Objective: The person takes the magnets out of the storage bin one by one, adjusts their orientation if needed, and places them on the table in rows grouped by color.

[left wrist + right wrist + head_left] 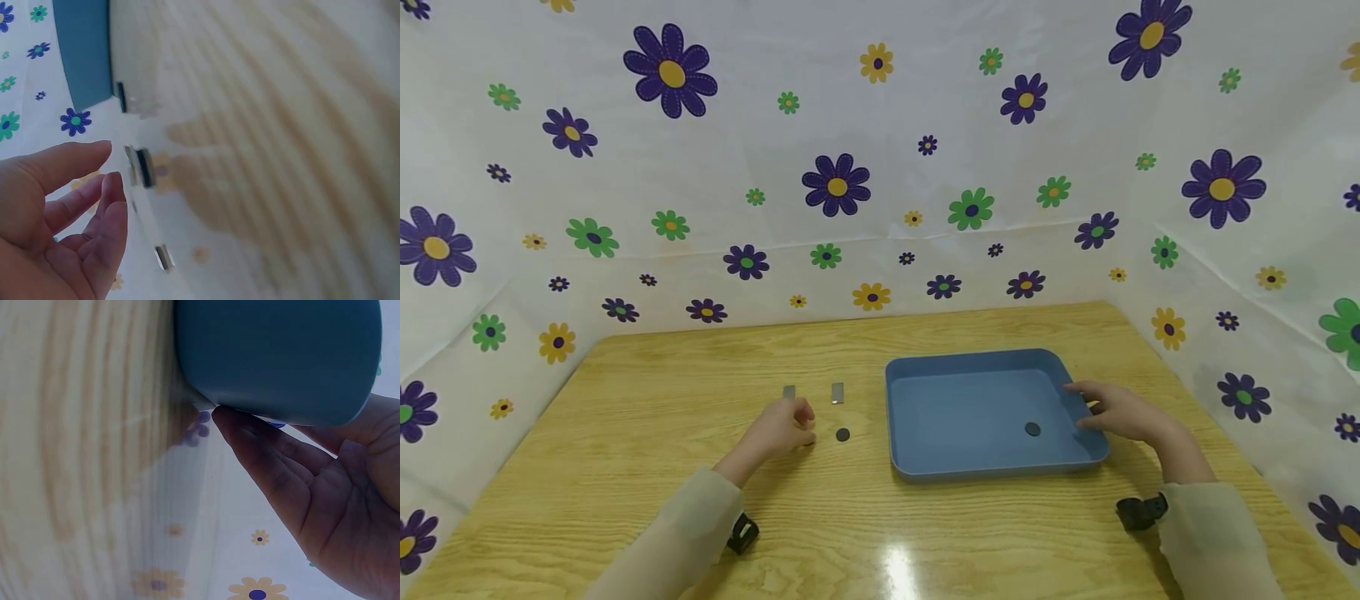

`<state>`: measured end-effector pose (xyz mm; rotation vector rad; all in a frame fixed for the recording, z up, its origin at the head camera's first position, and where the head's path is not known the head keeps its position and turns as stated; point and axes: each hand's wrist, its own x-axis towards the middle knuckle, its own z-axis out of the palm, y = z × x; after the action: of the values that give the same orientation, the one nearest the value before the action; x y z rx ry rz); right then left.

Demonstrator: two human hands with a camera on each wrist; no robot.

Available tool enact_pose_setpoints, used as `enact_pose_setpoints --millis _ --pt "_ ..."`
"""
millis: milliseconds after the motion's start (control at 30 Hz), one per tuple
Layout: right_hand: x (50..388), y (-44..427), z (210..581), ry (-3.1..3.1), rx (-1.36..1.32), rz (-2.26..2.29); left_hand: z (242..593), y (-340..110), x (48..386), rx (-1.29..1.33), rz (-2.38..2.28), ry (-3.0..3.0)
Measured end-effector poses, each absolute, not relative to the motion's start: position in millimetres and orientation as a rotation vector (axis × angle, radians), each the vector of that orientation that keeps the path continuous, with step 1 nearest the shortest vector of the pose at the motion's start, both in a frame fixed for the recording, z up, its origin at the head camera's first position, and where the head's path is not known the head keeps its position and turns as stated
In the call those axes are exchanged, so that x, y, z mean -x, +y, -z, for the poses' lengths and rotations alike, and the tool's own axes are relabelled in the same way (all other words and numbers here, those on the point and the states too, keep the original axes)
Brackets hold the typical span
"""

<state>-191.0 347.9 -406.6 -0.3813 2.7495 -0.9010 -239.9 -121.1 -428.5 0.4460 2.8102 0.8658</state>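
Note:
My left hand hovers low over the table left of the tray, thumb and fingers bent and apart. Just beyond its fingertips in the left wrist view is a dark round disc, mostly covered by the hand in the head view. Another dark disc lies to its right. Behind them are two small grey rectangular pieces, one on the right and one on the left. My right hand holds the right wall of the blue tray, its thumb over the rim and fingers outside.
A single dark disc lies inside the tray, towards its right front. The wooden table is bounded at the back and sides by white flower-printed cloth. Both wrists wear black devices, such as the right strap mount.

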Motion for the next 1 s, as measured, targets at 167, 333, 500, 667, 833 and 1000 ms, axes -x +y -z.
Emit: enact_pose_setpoints --millis 167,333,500,667,833,1000 --pt "191.1 348.0 406.0 2.748 0.385 0.906 421.9 -110.7 240.1 -0.502 -0.959 2.808" --pt "190.4 348.1 405.0 2.734 0.388 0.921 414.7 -94.0 241.3 -0.555 -1.141 2.733" --pt "188.9 348.1 404.2 2.702 0.400 0.948 409.1 -71.4 243.1 -0.617 -1.258 2.683" --pt "189.1 349.5 404.0 2.708 0.383 0.941 403.2 -44.2 243.7 -0.682 -1.404 2.555" --pt "190.2 349.6 406.1 2.705 0.369 0.941 403.5 -19.0 245.9 -0.715 -1.534 2.427" --pt "190.5 349.1 406.9 2.710 0.373 0.946 405.8 5.6 248.3 -0.695 -1.608 2.367"
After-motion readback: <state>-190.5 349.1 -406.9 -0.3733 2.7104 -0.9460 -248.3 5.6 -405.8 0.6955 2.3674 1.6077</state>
